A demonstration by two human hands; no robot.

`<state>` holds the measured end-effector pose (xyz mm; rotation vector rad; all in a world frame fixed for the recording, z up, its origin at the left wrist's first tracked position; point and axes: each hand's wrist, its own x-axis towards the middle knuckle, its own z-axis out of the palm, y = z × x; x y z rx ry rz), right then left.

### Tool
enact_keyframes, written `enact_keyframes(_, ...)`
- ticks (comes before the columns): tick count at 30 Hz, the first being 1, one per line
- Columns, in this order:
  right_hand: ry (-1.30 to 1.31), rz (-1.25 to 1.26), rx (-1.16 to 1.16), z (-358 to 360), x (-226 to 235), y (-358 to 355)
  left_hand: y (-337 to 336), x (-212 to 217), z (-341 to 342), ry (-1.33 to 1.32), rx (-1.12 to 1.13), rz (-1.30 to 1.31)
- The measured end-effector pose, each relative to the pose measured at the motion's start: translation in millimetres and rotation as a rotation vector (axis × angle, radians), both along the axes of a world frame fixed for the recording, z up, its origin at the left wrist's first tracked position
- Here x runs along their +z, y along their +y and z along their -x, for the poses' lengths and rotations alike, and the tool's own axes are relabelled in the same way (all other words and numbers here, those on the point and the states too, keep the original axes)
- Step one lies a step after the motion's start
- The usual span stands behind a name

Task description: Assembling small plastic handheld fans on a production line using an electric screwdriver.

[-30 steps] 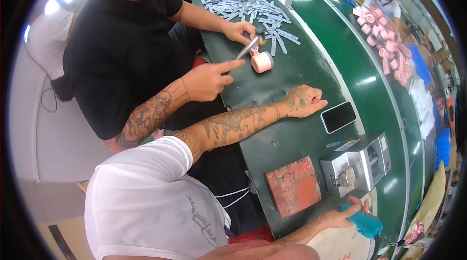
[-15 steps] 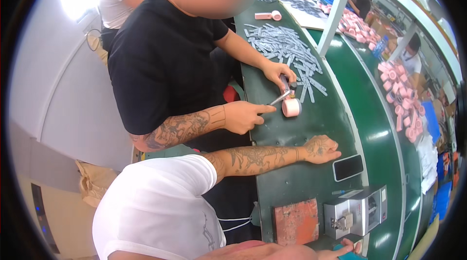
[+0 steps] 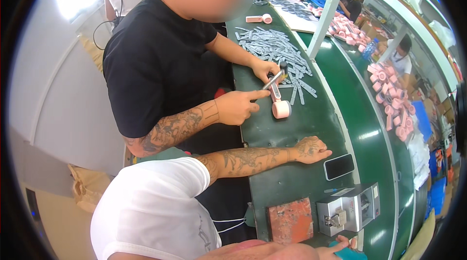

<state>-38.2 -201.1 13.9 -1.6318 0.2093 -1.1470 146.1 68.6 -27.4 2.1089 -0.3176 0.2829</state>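
Observation:
My left hand (image 3: 311, 149) lies on the green tabletop in a loose fist, back up, beside a dark-screened phone (image 3: 339, 167). Nothing shows in it. At the lower edge my right hand (image 3: 335, 250) is bent around a teal piece (image 3: 351, 254), partly cut off by the frame. Farther along the bench, a co-worker in black steadies a pink handheld fan (image 3: 280, 109) by its handle with one hand (image 3: 265, 69). The co-worker's other hand (image 3: 237, 106) holds a small hammer-like tool (image 3: 273, 81) with a silver shaft and dark head over that handle.
A silver bench machine (image 3: 348, 210) and a worn reddish block (image 3: 291, 222) stand near my right hand. Grey strips (image 3: 272, 48) are heaped past the co-worker's hands. Beyond the green belt (image 3: 357, 104) lie piled pink fans (image 3: 391, 94). A white post (image 3: 328, 14) rises over the bench.
The view has shifted slightly, sliding the bench leftward. The co-worker's tool has moved from near the fan's round head up to its handle. My left hand keeps its place by the phone.

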Motion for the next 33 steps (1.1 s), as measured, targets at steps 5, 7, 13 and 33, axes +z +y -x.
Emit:
enact_keyframes(5,-0.031,-0.028,-0.006,-2,-1,-1,-1,3,0,0.018,-0.007,-0.008)
enact_keyframes(7,-0.05,-0.042,-0.012,-2,-4,-4,0,3,-1,0.026,-0.006,-0.034)
enact_keyframes(13,-0.058,-0.012,0.028,-2,-4,-5,2,6,0,0.062,-0.012,-0.091)
enact_keyframes(33,0.071,0.07,-0.069,1,-16,-22,0,6,-3,0.079,0.024,-0.072)
